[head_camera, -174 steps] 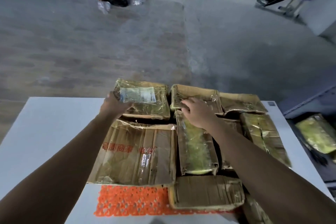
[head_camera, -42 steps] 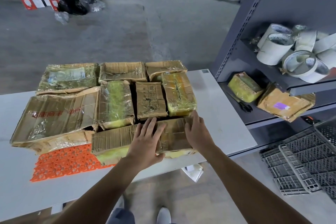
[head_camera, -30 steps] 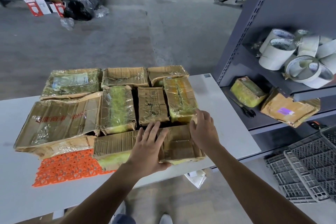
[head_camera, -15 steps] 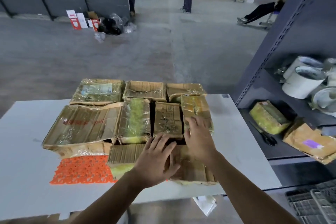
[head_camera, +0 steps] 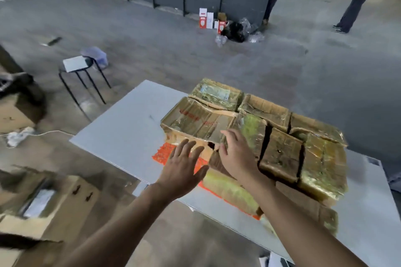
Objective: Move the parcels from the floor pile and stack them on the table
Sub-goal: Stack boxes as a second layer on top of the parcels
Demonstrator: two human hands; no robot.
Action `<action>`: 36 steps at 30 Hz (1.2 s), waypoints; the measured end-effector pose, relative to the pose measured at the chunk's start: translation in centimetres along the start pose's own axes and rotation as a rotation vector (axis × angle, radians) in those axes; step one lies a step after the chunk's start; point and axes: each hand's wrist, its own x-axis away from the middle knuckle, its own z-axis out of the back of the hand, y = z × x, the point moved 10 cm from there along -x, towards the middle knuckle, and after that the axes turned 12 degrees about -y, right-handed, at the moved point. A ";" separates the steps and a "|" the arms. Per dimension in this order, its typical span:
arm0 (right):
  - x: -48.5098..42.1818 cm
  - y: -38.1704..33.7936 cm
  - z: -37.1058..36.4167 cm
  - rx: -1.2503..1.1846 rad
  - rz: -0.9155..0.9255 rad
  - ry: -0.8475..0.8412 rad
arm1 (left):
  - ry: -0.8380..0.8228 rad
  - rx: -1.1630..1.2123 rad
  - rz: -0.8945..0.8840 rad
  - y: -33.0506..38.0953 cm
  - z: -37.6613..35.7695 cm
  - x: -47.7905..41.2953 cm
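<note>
My left hand (head_camera: 184, 167) is spread wide over the orange mat (head_camera: 161, 155). My right hand (head_camera: 237, 156) rests with relaxed fingers on the taped parcels (head_camera: 280, 154), packed beneath and beyond it on the white table (head_camera: 130, 128).

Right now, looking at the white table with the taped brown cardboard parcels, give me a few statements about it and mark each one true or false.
1. The left hand is open with spread fingers, holding nothing. True.
2. The right hand is lifted clear of every parcel. False: it rests on a greenish tape-wrapped cardboard parcel.
3. An orange perforated mat lies under parcels on the white table. True.
4. The black-legged stool stands on the table. False: it stands on the grey floor beyond it.
</note>
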 end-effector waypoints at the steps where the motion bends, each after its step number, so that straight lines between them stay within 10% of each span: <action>1: -0.6 -1.6 -0.9 -0.027 0.030 -0.013 | 0.023 0.013 0.036 -1.6 0.8 1.1; 19: 0.4 -43.4 -29.7 -0.161 0.312 -0.500 | 0.153 0.199 0.661 -39.1 6.7 34.5; 36: -8.3 -63.6 -54.0 -0.068 0.400 -0.894 | 0.057 0.369 1.112 -65.6 5.6 47.2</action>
